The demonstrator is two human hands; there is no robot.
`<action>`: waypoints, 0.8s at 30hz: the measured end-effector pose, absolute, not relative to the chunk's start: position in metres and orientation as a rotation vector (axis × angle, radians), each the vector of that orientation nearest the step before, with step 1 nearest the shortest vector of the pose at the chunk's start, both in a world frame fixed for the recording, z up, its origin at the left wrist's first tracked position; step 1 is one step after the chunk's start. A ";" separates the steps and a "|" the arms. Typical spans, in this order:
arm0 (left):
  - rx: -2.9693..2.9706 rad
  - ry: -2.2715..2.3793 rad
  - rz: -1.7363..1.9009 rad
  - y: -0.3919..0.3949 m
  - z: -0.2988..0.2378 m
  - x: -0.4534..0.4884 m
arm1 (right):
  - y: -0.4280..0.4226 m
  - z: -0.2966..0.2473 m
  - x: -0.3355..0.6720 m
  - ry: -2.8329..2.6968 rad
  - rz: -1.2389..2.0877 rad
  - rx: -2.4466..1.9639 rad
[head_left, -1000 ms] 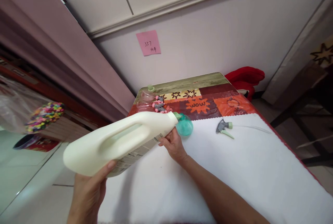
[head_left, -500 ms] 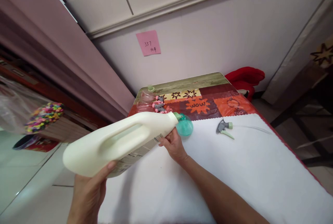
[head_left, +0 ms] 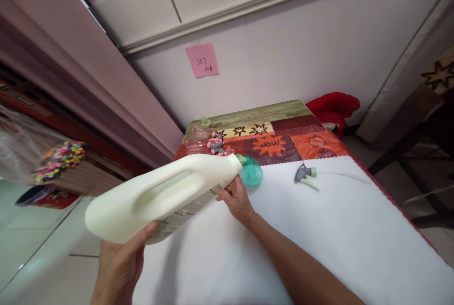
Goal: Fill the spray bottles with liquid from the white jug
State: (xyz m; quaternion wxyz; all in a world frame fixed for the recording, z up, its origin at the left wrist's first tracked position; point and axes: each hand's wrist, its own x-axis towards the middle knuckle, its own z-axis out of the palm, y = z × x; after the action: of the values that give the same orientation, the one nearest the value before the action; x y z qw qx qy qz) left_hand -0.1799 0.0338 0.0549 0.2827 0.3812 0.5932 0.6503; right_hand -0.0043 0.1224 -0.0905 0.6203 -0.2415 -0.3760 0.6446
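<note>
Tipping well over, the jug [head_left: 166, 191] hangs nearly flat above the desk's [head_left: 248, 111] near-left corner, base down at eight o'clock, mouth up at two o'clock. The left hand [head_left: 120, 262] cups the base from below, fingers wrapped under, thumb pressed on the side. The right hand [head_left: 236, 198] closes around the neck end, fingers curled beneath the label and thumb against the shoulder. Whether it also steadies anything else, I cannot tell.

Right at the jug's mouth sits the teal bottle [head_left: 251, 173], at one o'clock from the right hand and just beside it. Its green neck meets the jug's mouth; they look to be touching. It stands on the white cloth [head_left: 336, 239], well apart from the left hand.

How far along? The sprayer [head_left: 305, 175] is off, lying on the cloth at three o'clock from the bottle with its tube trailing right, so the opening part looks done. The jug is lined up and tilted, which I read as the middle of a pour, though no liquid shows and the bottle's level cannot be read. Not yet done, by my reckoning: jug back upright, sprayer back on.

At twelve o'clock from the jug's mouth, clear bottles [head_left: 213, 142] with pink-grey tops lie on the desk. A pink note [head_left: 203, 60] is stuck on the wall above.
</note>
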 end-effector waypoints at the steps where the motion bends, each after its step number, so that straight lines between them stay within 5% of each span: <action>1: 1.018 1.594 1.740 0.034 0.055 -0.180 | 0.122 -0.090 -0.004 -0.863 1.486 -0.554; 24: 1.022 1.564 1.730 0.033 0.046 -0.190 | 0.123 -0.088 -0.003 -0.872 1.490 -0.579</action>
State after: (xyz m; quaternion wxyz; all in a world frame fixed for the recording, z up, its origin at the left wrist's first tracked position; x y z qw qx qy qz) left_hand -0.1896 0.0332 0.0460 0.2931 0.3837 0.5873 0.6496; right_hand -0.0033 0.1229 -0.0885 0.6133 -0.2512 -0.3780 0.6464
